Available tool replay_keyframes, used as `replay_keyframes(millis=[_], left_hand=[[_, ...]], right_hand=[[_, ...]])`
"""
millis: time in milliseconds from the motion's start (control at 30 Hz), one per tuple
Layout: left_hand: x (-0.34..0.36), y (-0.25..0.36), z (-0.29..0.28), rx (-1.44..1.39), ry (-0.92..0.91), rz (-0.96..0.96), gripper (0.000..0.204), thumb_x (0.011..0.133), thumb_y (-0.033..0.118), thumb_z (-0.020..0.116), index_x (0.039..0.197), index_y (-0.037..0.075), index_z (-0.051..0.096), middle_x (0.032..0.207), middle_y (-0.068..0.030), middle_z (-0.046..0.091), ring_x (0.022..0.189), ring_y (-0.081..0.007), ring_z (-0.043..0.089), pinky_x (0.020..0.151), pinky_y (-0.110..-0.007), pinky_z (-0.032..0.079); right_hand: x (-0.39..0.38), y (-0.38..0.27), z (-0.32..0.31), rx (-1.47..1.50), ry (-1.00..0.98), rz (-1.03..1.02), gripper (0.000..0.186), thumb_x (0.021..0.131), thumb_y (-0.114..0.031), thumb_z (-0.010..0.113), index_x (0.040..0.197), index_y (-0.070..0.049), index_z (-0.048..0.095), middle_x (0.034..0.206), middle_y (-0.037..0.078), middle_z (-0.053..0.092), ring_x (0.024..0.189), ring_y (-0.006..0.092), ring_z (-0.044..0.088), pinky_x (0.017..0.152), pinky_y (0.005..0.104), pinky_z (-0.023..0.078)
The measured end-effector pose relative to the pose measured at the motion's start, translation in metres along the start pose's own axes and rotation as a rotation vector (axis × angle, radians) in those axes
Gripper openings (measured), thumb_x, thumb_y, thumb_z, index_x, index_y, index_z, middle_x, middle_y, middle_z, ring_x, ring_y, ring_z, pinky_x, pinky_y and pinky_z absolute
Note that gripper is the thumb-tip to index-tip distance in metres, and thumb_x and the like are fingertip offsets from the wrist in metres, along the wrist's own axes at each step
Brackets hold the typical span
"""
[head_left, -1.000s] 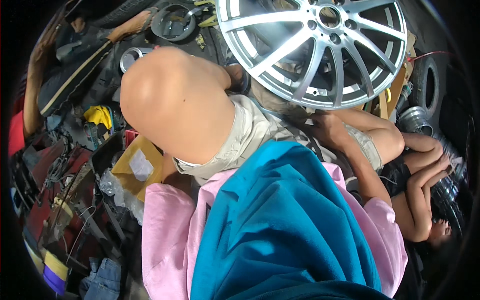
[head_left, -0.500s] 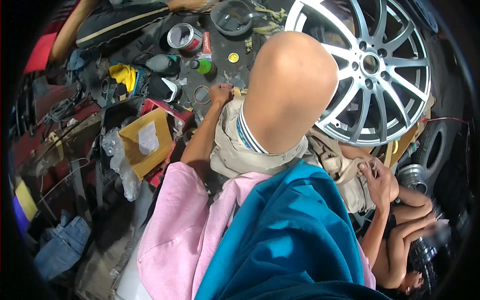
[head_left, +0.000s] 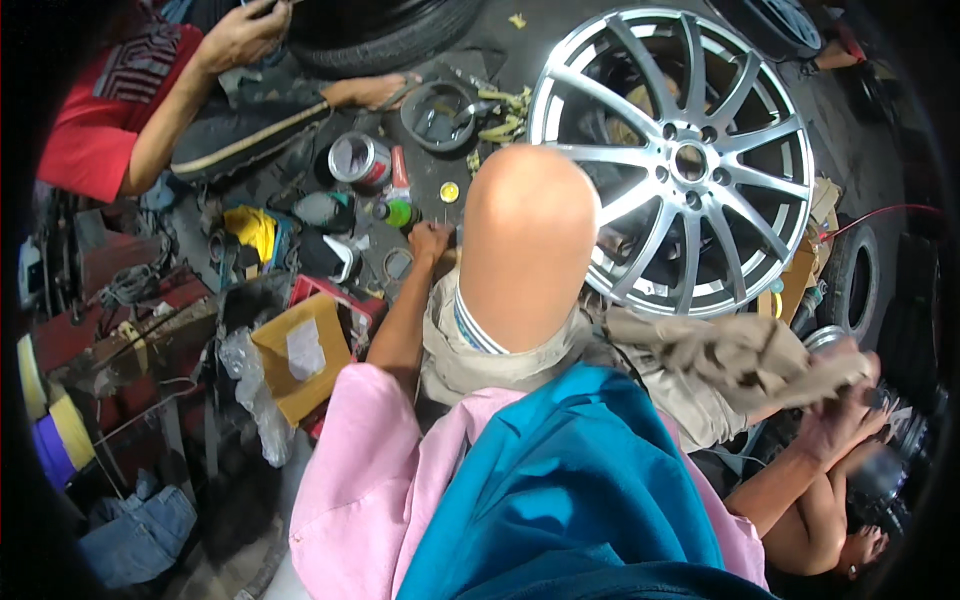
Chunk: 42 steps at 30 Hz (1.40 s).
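Observation:
My right hand (head_left: 840,425), partly blurred, grips one end of a crumpled beige cloth (head_left: 735,355) and holds it out to the right. The cloth's other end trails over my right thigh. Beside my raised bare left knee, my left hand (head_left: 430,243) is closed; whatever it may hold is hidden. A silver multi-spoke wheel rim (head_left: 690,163) lies face up just past my knees. Nearest my left hand are a green bottle (head_left: 398,213), a ring of tape (head_left: 398,264) and a small yellow lid (head_left: 449,191).
An open paint can (head_left: 360,160) and a grey bowl (head_left: 438,116) stand beyond. At left are a brown cardboard piece (head_left: 300,355) and a red crate (head_left: 365,300). A person in a red shirt (head_left: 95,130) sits far left near a tyre (head_left: 390,45); another person (head_left: 820,520) is lower right.
My right hand has taken hold of the beige cloth and swung it outward to the right. My left hand stays closed beside the knee. The view has shifted, showing more of the red-shirted person.

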<state>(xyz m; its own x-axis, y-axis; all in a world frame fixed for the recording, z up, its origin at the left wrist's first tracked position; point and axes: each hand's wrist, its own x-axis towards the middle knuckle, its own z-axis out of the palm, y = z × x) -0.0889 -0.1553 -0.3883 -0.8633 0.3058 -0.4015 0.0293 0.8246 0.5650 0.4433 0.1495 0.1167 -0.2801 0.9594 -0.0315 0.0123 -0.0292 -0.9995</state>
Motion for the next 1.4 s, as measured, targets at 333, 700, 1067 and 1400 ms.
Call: replay_keyframes(millis=[333,700,1067,1400], left_hand=[[-0.144,0.3,-0.249,-0.789,-0.081,0.566,0.021,0.104,0.019,0.07,0.107,-0.001,0.076,0.091,-0.006,0.076,0.085,-0.0121,0.07,0.08,-0.027,0.056],[-0.272,0.457,-0.234,-0.425,-1.042,1.167,0.023,0.097,0.014,0.08,0.112,-0.002,0.076,0.09,-0.0086,0.078,0.086,-0.0093,0.071,0.073,-0.027,0.055],[-0.246,0.458,-0.225,-0.548,-0.798,0.882,0.028,0.108,0.022,0.066,0.103,-0.004,0.074,0.076,0.0049,0.063,0.072,-0.0023,0.05,0.062,-0.024,0.044],[-0.253,0.428,-0.193,-0.138,-0.75,1.25,0.02,0.09,0.008,0.059,0.106,-0.003,0.067,0.095,-0.0245,0.072,0.091,-0.0467,0.069,0.082,-0.053,0.056]], right_hand=[[0.024,-0.041,0.156,-0.191,-0.487,-0.132,0.026,0.095,-0.024,0.074,0.101,0.001,0.066,0.094,0.006,0.063,0.087,0.0153,0.059,0.076,0.0263,0.049],[0.019,-0.034,0.199,-0.121,-0.433,-0.331,0.027,0.092,-0.01,0.084,0.112,0.0,0.068,0.099,0.003,0.073,0.09,0.0085,0.068,0.077,0.0242,0.054],[0.013,0.004,0.149,-0.216,-0.566,-0.378,0.025,0.091,-0.02,0.081,0.095,0.005,0.08,0.119,0.02,0.069,0.111,0.0284,0.065,0.096,0.0401,0.05],[0.035,0.031,0.21,0.098,-0.466,-0.14,0.049,0.09,-0.006,0.084,0.133,0.002,0.063,0.124,0.009,0.069,0.114,0.0154,0.066,0.098,0.0329,0.054]])
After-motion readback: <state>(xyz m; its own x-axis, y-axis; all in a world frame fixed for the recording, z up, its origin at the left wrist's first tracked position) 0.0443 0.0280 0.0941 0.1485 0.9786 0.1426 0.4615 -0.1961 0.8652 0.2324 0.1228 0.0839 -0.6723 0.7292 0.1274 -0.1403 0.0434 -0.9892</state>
